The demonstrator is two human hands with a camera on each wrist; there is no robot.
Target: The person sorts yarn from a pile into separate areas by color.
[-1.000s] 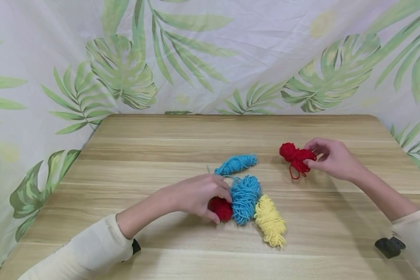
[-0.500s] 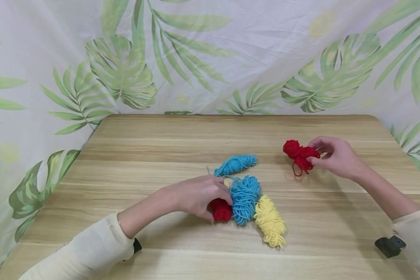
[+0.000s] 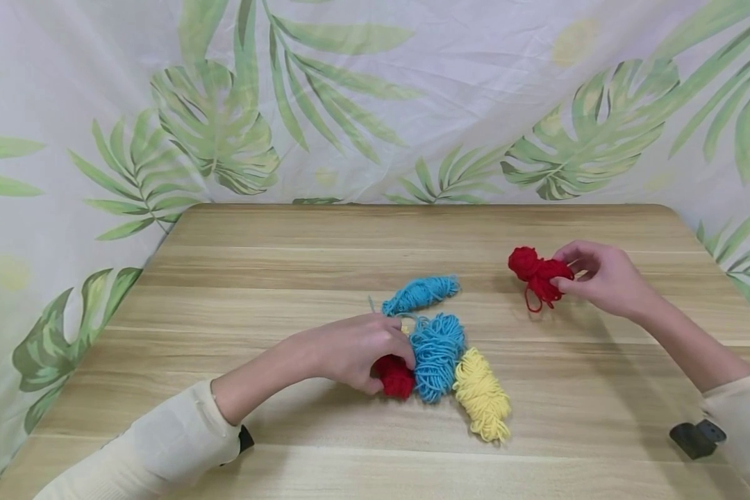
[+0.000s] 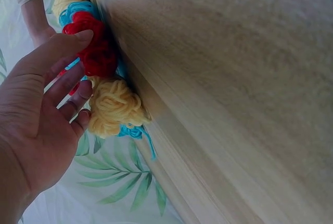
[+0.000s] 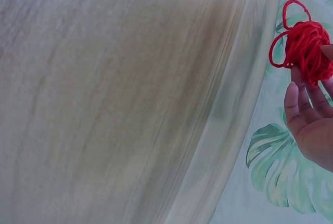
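Observation:
In the head view my left hand grips a red yarn bundle at mid-table, thumb on the near side. Its palm and fingers hide part of the bundle. Against the bundle's right side lies a thick blue yarn skein, and a yellow skein touches that one. A second yellow bundle shows beside the fingers in the left wrist view. My right hand pinches another red yarn bundle by its right end, off the table. One loop dangles from it.
A thinner blue skein lies behind the left hand, with a loose yarn end at its left. The wooden table reaches back to a leaf-patterned cloth. Near the right sleeve is a black device.
My right hand has carried its red yarn bundle a little to the right and away from me. The left hand stays on the other red bundle, nearly still.

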